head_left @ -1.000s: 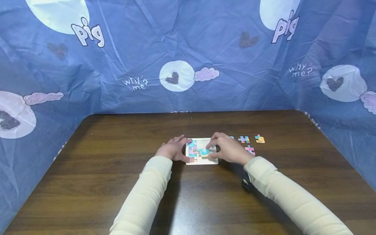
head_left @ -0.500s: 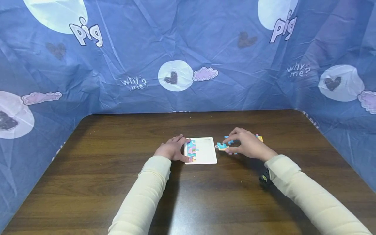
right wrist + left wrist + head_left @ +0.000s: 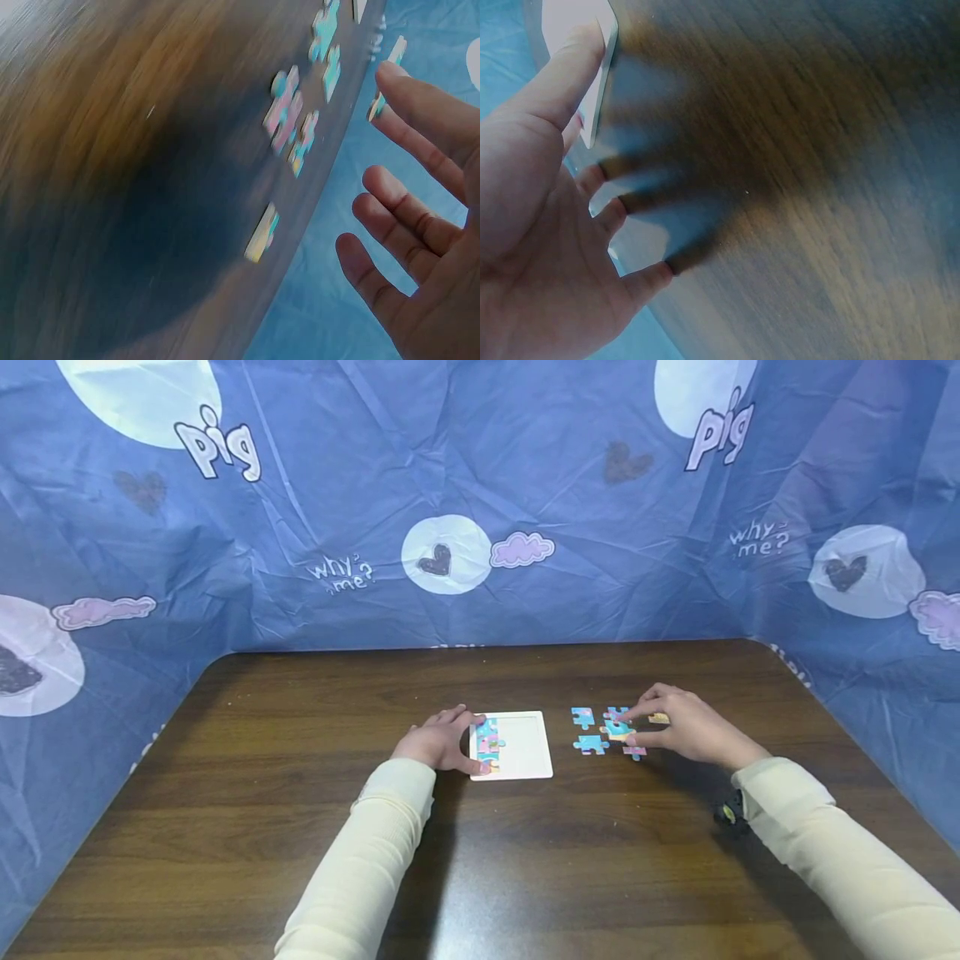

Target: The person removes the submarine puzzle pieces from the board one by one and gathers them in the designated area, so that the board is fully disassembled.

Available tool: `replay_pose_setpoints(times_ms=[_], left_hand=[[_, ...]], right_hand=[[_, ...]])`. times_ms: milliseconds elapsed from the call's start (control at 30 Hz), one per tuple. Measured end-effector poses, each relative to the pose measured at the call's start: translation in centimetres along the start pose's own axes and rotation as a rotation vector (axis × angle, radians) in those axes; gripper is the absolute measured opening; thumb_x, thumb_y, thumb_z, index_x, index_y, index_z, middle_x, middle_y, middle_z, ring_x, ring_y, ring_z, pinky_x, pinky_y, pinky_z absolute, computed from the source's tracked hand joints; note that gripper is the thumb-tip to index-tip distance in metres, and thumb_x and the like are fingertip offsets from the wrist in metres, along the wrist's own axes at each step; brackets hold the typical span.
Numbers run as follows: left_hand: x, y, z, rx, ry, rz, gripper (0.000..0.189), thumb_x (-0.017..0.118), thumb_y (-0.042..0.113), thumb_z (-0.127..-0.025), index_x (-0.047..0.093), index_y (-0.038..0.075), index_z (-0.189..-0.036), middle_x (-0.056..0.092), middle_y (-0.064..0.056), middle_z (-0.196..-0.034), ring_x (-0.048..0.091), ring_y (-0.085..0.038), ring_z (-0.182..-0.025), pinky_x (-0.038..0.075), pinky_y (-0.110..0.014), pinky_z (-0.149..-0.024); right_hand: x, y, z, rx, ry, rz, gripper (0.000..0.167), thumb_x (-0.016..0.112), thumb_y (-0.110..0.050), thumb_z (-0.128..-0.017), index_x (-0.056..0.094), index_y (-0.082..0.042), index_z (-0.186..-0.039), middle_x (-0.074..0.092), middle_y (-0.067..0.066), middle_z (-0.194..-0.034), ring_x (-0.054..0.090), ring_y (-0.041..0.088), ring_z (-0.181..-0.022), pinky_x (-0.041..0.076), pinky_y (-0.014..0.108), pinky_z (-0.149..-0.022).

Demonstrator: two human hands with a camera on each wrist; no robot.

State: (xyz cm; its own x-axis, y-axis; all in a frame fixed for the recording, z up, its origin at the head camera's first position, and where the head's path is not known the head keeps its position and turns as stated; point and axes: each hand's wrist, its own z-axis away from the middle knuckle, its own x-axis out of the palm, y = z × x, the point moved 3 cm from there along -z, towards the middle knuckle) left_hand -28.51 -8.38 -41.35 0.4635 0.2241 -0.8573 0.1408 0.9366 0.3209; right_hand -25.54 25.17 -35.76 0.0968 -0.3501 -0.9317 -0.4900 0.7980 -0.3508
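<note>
The square white puzzle tray (image 3: 528,752) has several colourful pieces (image 3: 489,739) along its left side. My left hand (image 3: 437,745) spreads over its left edge, the index finger touching the upper part and the thumb the lower. In the left wrist view, the thumb (image 3: 562,82) lies on the white tray edge while the other fingers stay straight and apart. My right hand (image 3: 686,727) pinches a blue and yellow jigsaw piece (image 3: 618,729) between thumb and forefinger. The right wrist view shows this jigsaw piece (image 3: 400,49) raised above the table, edge-on, partly hidden by the thumb.
Loose jigsaw pieces lie right of the tray: two blue ones (image 3: 591,744), a pink one (image 3: 635,752) and a yellow one (image 3: 660,718) near my right hand, with another partly covered. Behind the brown wooden table (image 3: 360,693) hangs a blue printed cloth (image 3: 300,510).
My right hand has lifted the blue and yellow jigsaw piece out of the tray and carried it right, over the loose pieces. The left hand has stayed on the tray.
</note>
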Motion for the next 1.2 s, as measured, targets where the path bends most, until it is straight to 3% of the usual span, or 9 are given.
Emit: replay_pose_setpoints(times_ms=[367, 733, 967, 1200], left_hand=[[-1.0, 1.0, 1.8, 0.0, -0.001, 0.01, 0.085, 0.079, 0.041, -0.088, 0.035, 0.024, -0.159, 0.016, -0.007, -0.17, 0.015, -0.032, -0.155, 0.017, -0.062, -0.121], [-0.7, 0.7, 1.2, -0.002, 0.0, -0.008, 0.085, 0.079, 0.043, -0.088, 0.035, 0.027, -0.159, 0.015, -0.006, -0.17, 0.014, -0.033, -0.155, 0.015, -0.062, -0.121], [-1.6, 1.6, 2.9, -0.007, -0.014, -0.004, 0.084, 0.078, 0.042, -0.089, 0.035, 0.023, -0.159, 0.017, -0.009, -0.169, 0.017, -0.034, -0.154, 0.018, -0.061, -0.121], [-0.7, 0.8, 1.3, -0.017, -0.016, -0.01, 0.088, 0.079, 0.046, -0.088, 0.032, 0.028, -0.16, 0.014, -0.005, -0.17, 0.014, -0.031, -0.155, 0.016, -0.061, -0.121]], right_hand=[[-0.9, 3.2, 2.2, 0.069, 0.004, 0.05, 0.035, 0.083, -0.029, -0.086, 0.078, -0.009, -0.114, 0.064, 0.016, -0.111, 0.064, 0.039, -0.101, 0.051, 0.058, -0.086], [-0.6, 5.2, 3.3, 0.087, -0.003, 0.108, 0.035, 0.084, -0.029, -0.084, 0.078, -0.007, -0.111, 0.065, 0.014, -0.105, 0.064, 0.039, -0.099, 0.051, 0.059, -0.086], [-0.2, 5.6, 3.4, 0.14, -0.042, 0.131, 0.036, 0.084, -0.031, -0.084, 0.078, -0.008, -0.111, 0.065, 0.014, -0.107, 0.063, 0.042, -0.101, 0.05, 0.061, -0.085], [0.0, 5.7, 3.5, 0.147, -0.05, 0.143, 0.034, 0.083, -0.027, -0.084, 0.078, -0.008, -0.111, 0.065, 0.015, -0.107, 0.063, 0.042, -0.101, 0.05, 0.062, -0.085]])
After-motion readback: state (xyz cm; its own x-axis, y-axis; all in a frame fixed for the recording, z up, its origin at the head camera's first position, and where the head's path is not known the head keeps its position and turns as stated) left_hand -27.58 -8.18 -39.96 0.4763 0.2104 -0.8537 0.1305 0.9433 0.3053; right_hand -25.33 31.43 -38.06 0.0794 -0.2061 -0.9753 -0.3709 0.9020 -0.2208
